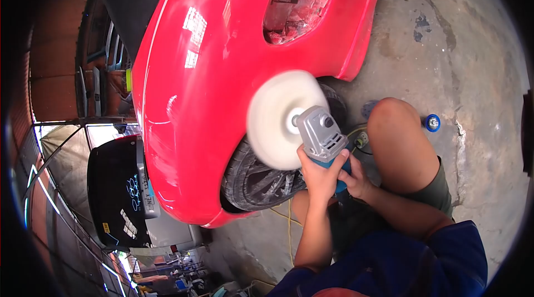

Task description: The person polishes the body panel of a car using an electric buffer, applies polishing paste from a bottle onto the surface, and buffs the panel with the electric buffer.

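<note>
In the head view, a polisher (321,134) is held in front of the wheel (261,177) and the arch of the red car (197,83), its pale pad (272,116) turned toward the bodywork. The blue body, just behind the grey head, is wrapped by the left hand (324,176), with the fingers largely hidden beneath; farther back, the body is clasped by the right hand (357,179), whose far fingers cannot be made out. The hands are set close beside each other. The tool may be judged fairly heavy, stiff and weighted toward its metal head, so a two-handed hold, one near the neck and one at the rear, seems well suited. The pad looks soft and thick; its face is blurred, as if spinning, so it should not be grasped, and some sideways pull may be expected. Whether the panel is touched by it cannot be told. The paint is glossy and probably slippery, easily marked by a hard edge. The yellow cord (290,233) on the floor (428,69) is best kept away from the pad.
</note>
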`<state>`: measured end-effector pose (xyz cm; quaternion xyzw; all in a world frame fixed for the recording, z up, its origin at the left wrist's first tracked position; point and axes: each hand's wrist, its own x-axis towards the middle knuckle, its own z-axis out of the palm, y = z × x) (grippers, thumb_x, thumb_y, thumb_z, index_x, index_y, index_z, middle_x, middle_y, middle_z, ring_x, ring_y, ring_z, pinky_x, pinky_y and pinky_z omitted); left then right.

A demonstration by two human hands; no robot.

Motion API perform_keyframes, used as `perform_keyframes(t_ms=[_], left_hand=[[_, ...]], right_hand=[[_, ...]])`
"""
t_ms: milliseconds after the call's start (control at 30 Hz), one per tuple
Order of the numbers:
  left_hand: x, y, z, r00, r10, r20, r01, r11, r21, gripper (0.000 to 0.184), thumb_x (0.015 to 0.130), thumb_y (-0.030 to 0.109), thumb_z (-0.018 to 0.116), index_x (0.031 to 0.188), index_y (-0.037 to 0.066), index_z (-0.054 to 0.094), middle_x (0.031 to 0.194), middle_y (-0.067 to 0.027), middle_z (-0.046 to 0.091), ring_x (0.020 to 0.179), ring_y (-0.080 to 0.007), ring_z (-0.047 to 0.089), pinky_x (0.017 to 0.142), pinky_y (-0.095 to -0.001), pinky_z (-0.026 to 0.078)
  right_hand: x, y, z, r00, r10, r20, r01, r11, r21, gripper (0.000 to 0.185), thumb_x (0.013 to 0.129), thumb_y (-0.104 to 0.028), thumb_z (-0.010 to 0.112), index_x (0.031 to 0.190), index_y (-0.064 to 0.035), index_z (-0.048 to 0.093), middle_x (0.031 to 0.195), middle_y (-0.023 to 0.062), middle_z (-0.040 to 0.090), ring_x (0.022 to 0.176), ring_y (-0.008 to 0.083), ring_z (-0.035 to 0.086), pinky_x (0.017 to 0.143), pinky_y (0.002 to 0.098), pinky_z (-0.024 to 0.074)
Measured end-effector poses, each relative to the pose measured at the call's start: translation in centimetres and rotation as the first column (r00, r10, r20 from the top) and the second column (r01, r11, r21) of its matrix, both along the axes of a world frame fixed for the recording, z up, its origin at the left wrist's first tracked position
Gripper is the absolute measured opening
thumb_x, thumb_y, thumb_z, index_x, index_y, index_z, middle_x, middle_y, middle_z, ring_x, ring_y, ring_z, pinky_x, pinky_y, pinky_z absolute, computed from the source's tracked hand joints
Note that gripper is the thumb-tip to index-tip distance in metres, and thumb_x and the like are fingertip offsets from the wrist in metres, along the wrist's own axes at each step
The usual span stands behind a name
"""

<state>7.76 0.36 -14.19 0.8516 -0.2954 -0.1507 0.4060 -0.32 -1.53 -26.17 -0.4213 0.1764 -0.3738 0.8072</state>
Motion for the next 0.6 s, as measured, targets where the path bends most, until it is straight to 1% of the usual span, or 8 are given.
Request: perform_keyframes(t_ms=[33,133,200,233,300,433,567,600], left_hand=[[0.1,0.7,-0.1,0.999,0.013,0.039,-0.013,1.000,0.000,0.091,0.074,0.035,0.097,0.138,-0.002,0.044,0.122,-0.0205,0.067,0.111,-0.0285,0.069,0.099,-0.0412,0.053],[0.6,4.0,-0.1,0.999,0.022,0.046,-0.009,0.960,-0.279,0.083,0.077,0.023,0.094,0.138,-0.004,0.045,0.120,-0.0156,0.065,0.109,-0.0217,0.065,0.099,-0.0371,0.052],[0.0,5.2,1.5,0.999,0.047,0.018,-0.035,0.905,-0.423,0.074,0.080,0.025,0.088,0.136,-0.006,0.052,0.118,-0.0131,0.066,0.105,-0.0217,0.065,0.096,-0.0360,0.052],[0.4,6.4,1.9,1.000,0.029,0.008,-0.022,0.890,-0.455,0.070,0.081,0.026,0.086,0.134,-0.007,0.055,0.116,-0.0126,0.067,0.104,-0.0218,0.065,0.095,-0.0356,0.052],[0.9,7.9,2.9,0.999,0.038,0.016,-0.027,0.896,-0.442,0.060,0.082,0.028,0.083,0.126,-0.007,0.061,0.114,-0.0119,0.068,0.102,-0.0216,0.065,0.093,-0.0344,0.052],[0.9,6.8,3.4,0.998,0.024,0.051,0.001,0.896,-0.444,0.060,0.083,0.028,0.083,0.126,-0.007,0.061,0.114,-0.0114,0.067,0.101,-0.0215,0.065,0.093,-0.0347,0.051],[-0.4,2.5,3.6,1.000,0.010,0.024,-0.001,0.939,-0.343,0.094,0.079,0.027,0.094,0.146,-0.007,0.037,0.131,-0.0182,0.060,0.118,-0.0257,0.061,0.105,-0.0399,0.048],[-0.5,1.7,3.7,0.999,-0.018,0.046,0.029,0.964,-0.265,0.095,0.083,0.034,0.092,0.148,-0.007,0.035,0.133,-0.0194,0.059,0.119,-0.0266,0.060,0.106,-0.0405,0.047]], right_hand=[[0.1,0.3,-0.1,0.999,0.032,0.001,-0.032,0.999,-0.033,0.083,0.090,-0.057,0.076,0.145,-0.0003,0.052,0.128,0.0189,0.068,0.118,0.0298,0.066,0.103,0.0403,0.0498],[0.3,0.0,2.2,0.987,0.150,0.057,-0.141,0.981,-0.131,0.091,0.086,-0.055,0.080,0.151,-0.0003,0.048,0.131,0.0212,0.068,0.122,0.0324,0.067,0.104,0.0409,0.0506],[0.5,-0.2,3.4,0.965,0.263,0.004,-0.255,0.938,-0.234,0.096,0.082,-0.049,0.085,0.155,-0.0009,0.045,0.133,0.0242,0.068,0.124,0.0369,0.069,0.104,0.0427,0.0528],[1.0,-0.2,4.2,0.971,0.235,0.032,-0.214,0.925,-0.314,0.095,0.080,-0.047,0.087,0.153,-0.0009,0.046,0.130,0.0244,0.070,0.121,0.0381,0.070,0.102,0.0437,0.0547],[1.4,-1.1,6.6,0.949,0.313,0.039,-0.277,0.888,-0.368,0.094,0.079,-0.045,0.088,0.152,-0.0008,0.048,0.131,0.0238,0.070,0.121,0.0385,0.070,0.101,0.0438,0.0553],[1.7,-1.3,6.5,0.955,0.288,0.075,-0.253,0.918,-0.304,0.090,0.080,-0.044,0.088,0.150,-0.0008,0.051,0.129,0.0214,0.071,0.118,0.0334,0.072,0.100,0.0419,0.0552],[0.2,-2.4,5.2,0.981,0.161,0.110,-0.143,0.977,-0.160,0.083,0.085,-0.043,0.086,0.148,0.0003,0.053,0.130,0.0185,0.069,0.119,0.0250,0.068,0.103,0.0387,0.0520],[-0.5,-2.9,5.6,0.979,0.162,0.127,-0.151,0.984,-0.090,0.079,0.087,-0.042,0.085,0.146,0.0007,0.054,0.129,0.0175,0.069,0.118,0.0230,0.067,0.102,0.0380,0.0520]])
